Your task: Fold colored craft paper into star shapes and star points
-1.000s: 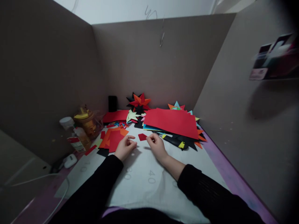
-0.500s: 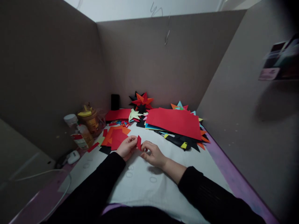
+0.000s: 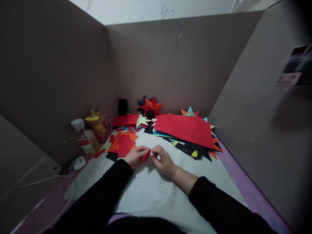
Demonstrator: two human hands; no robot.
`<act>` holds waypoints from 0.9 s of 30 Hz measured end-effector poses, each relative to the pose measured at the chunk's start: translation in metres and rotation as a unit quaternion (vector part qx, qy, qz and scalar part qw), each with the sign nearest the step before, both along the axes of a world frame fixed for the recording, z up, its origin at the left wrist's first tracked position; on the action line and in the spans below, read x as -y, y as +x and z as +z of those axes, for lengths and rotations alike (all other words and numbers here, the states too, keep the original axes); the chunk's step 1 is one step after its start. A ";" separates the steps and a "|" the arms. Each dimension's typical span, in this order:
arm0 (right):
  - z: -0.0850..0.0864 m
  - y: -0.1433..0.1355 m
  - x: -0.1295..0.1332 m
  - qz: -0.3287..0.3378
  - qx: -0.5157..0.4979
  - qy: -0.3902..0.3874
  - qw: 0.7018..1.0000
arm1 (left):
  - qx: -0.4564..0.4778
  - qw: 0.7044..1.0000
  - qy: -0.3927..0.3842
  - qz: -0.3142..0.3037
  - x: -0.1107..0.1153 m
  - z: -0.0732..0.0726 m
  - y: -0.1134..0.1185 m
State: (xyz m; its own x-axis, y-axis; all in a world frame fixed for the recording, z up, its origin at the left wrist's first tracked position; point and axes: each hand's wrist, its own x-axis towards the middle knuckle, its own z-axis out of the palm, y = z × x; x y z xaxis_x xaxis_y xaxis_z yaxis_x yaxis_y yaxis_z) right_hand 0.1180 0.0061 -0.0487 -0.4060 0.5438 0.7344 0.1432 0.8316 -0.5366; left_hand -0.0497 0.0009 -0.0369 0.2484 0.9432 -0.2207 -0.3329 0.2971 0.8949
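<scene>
Pinching the small, folded red paper piece (image 3: pixel 146 155), the left hand (image 3: pixel 135 157) is gripping its left side above the white sheet (image 3: pixel 146 201). Long axis is slanting up toward the right hand (image 3: pixel 165 163), whose fingers are curling just beside; contact there: cannot tell.

Personal craft desk | grey partitions (image 3: pixel 161 65) | coloured paper sheets (image 3: pixel 184 130) | folded stars (image 3: pixel 151 105) | bottle (image 3: pixel 85 138)
</scene>
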 end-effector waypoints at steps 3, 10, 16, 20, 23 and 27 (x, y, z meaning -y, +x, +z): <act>0.000 0.001 0.000 0.008 0.017 -0.009 1.000 | 0.002 1.000 0.003 -0.003 0.000 0.001 0.000; 0.000 0.002 -0.002 -0.018 0.040 -0.025 0.999 | 0.008 1.000 -0.005 -0.006 0.000 0.000 0.000; 0.007 0.005 -0.003 0.045 0.050 -0.019 0.998 | 0.023 1.000 -0.003 0.005 -0.001 -0.005 -0.001; 0.009 0.006 -0.006 0.071 0.039 -0.009 0.997 | 0.028 1.000 0.004 -0.003 -0.002 -0.004 -0.003; 0.009 0.006 -0.007 0.090 0.027 -0.010 0.995 | 0.030 1.000 0.007 -0.002 -0.002 -0.004 -0.004; 0.010 0.001 -0.004 0.064 0.010 0.003 0.998 | 0.018 1.000 0.002 -0.007 -0.001 -0.005 -0.003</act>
State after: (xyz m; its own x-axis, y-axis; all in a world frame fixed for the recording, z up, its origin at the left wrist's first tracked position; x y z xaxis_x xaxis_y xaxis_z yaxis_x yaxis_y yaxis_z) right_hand 0.1195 0.0106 -0.0386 -0.4865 0.4824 0.7284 0.0474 0.8471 -0.5293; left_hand -0.0525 0.0020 -0.0424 0.2692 0.9404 -0.2079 -0.3608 0.2986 0.8836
